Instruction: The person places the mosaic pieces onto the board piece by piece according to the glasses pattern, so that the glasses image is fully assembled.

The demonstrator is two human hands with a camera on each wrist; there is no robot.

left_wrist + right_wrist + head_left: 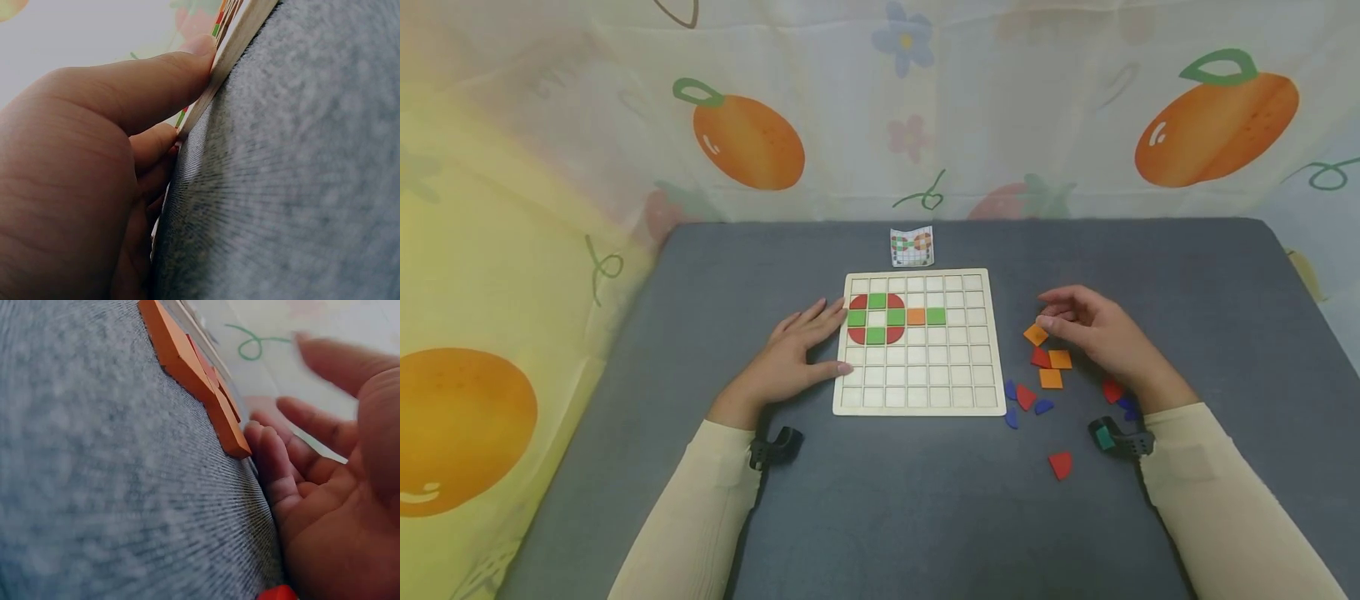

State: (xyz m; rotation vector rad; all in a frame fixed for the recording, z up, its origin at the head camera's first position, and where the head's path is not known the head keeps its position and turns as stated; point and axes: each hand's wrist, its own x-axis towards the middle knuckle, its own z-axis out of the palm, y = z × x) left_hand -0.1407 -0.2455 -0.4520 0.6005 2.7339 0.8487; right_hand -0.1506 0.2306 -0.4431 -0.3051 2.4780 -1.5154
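A pale wooden grid board [917, 400] lies on the table with a ring of red and green pieces at its upper left. To the right of that ring sit an orange square [916, 317] and a green square [936, 316]. My left hand [793, 354] rests at the board's left edge, fingers spread, with the thumb on the rim. Just right of the board, my right hand [1093, 333] hovers beside a loose orange square tile [1035, 335], the thumb tip overlapping its corner. In the right wrist view its thumb and fingers stand apart with nothing between them.
Two more orange squares [1051, 379] and several red pieces [1061, 466] lie loose on the right, with blue pieces [1043, 407] among them. Behind the board stands a small printed pattern card [912, 247]. A fruit-print curtain [850, 108] hangs beyond the grey table [887, 517].
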